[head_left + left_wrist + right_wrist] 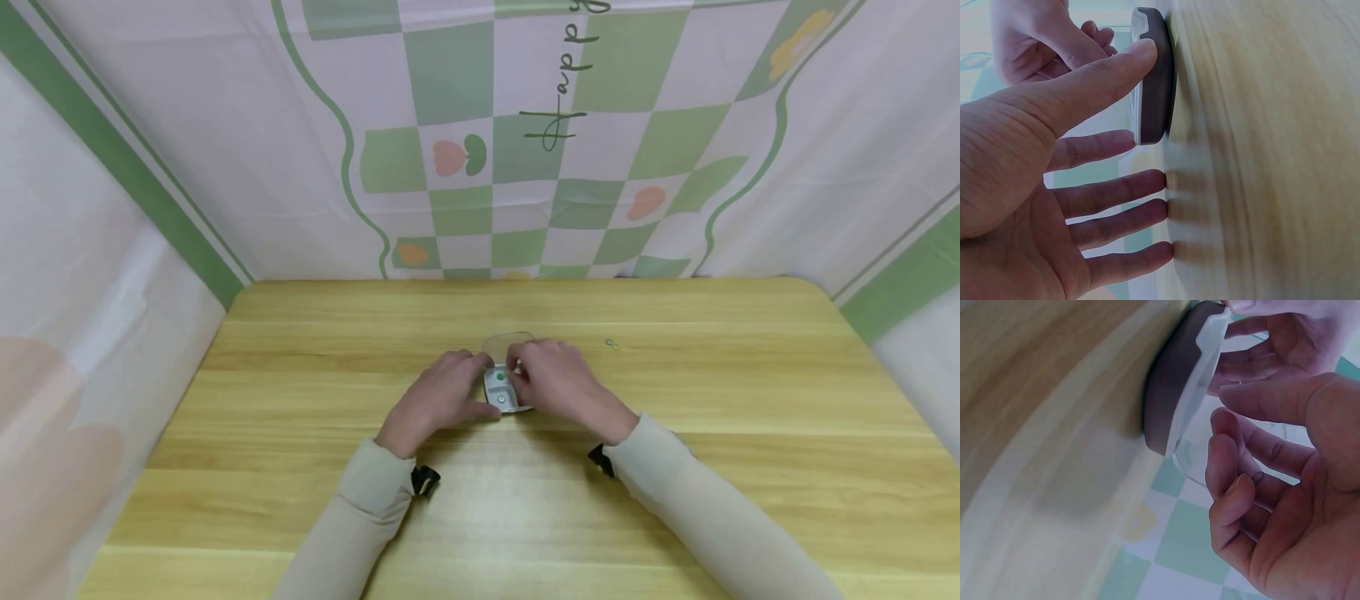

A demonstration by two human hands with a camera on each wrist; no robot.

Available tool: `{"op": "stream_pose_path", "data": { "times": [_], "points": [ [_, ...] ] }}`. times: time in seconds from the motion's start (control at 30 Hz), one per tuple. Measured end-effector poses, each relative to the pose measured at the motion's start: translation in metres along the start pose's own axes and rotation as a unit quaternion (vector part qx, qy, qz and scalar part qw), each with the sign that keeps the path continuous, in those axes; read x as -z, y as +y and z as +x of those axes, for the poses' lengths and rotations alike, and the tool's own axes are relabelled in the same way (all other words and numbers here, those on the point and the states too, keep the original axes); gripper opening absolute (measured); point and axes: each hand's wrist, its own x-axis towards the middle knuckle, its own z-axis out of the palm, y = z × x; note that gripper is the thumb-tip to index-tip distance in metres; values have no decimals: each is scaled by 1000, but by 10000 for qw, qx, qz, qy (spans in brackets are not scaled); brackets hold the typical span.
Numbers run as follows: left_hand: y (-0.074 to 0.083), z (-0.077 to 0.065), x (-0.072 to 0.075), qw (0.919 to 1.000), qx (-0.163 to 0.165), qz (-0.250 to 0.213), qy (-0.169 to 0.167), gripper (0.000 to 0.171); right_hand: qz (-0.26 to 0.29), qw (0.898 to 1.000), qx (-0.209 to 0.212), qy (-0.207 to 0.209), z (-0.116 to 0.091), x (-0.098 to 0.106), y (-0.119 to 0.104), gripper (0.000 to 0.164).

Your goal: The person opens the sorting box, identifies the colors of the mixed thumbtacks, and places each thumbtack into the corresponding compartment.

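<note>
A small case (492,389) with a dark base (1159,94), pale divided insides and a raised clear lid (504,342) sits on the table. A green piece (501,377) lies in its far compartment and a small round piece (502,399) in the near one. My left hand (442,390) holds the case's left side between thumb and forefinger, its other fingertips down on the wood. Over the right part of the case is my right hand (557,379), fingers curled, thumb and forefinger tips close together. I cannot tell whether they pinch something tiny.
To the right of the case, a tiny ring-like piece (609,342) lies on the wooden table (300,367) beside a yellowish bit (616,346). Behind the table hangs a green-and-white checked cloth (457,83), with more cloth at both sides.
</note>
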Motion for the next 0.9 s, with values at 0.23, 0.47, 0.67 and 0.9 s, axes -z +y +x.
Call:
{"op": "stream_pose_path", "data": {
  "times": [0.23,0.47,0.67,0.9],
  "points": [
    [1,-1,0,10000,41,-16,-24,63,170,9997,-166,22,-7,9,4,7],
    [2,0,0,9999,118,-69,-68,65,55,9996,-292,34,-13,19,15,10],
    [2,0,0,9998,149,-76,-61,66,15,9991,-405,97,-17,27,28,13],
    [3,-1,-1,9998,174,-99,-73,67,-100,9969,-732,262,-19,36,48,12]
  ]
}}
